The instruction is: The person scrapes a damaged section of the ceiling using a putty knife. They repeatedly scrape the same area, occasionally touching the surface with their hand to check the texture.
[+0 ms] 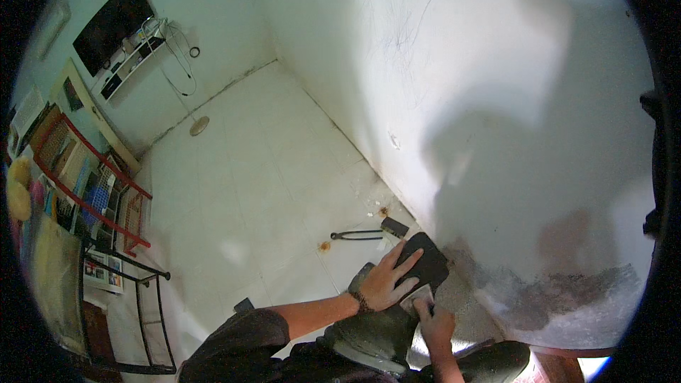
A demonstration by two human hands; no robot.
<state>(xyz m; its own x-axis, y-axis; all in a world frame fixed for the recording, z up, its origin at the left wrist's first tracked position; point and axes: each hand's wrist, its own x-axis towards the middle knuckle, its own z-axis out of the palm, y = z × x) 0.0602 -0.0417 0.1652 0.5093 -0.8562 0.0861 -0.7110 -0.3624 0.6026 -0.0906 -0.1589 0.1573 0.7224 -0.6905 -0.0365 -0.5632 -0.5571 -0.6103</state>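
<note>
A dark, rounded flat piece (425, 263), seemingly a shoe sole, lies beneath my left hand (384, 282), whose fingers are spread over it. My right hand (437, 324) grips a small tool with a flat, pale blade (417, 298), its edge against the lower part of the dark piece. The tool's exact kind is unclear. Pincers with black handles (356, 235) lie on the tiles just beyond my hands. Beside their handle ends is a dark rectangular block (395, 227), possibly a brush. A beaded bracelet circles my left wrist.
A white wall (393, 143) with dark, damp-looking patches low down rises close on my right. Rust-coloured spots mark the tiled floor (255, 186). At left stand a red-framed rack (96, 159) with goods and a black metal frame (159, 319). A television (114, 26) hangs beyond.
</note>
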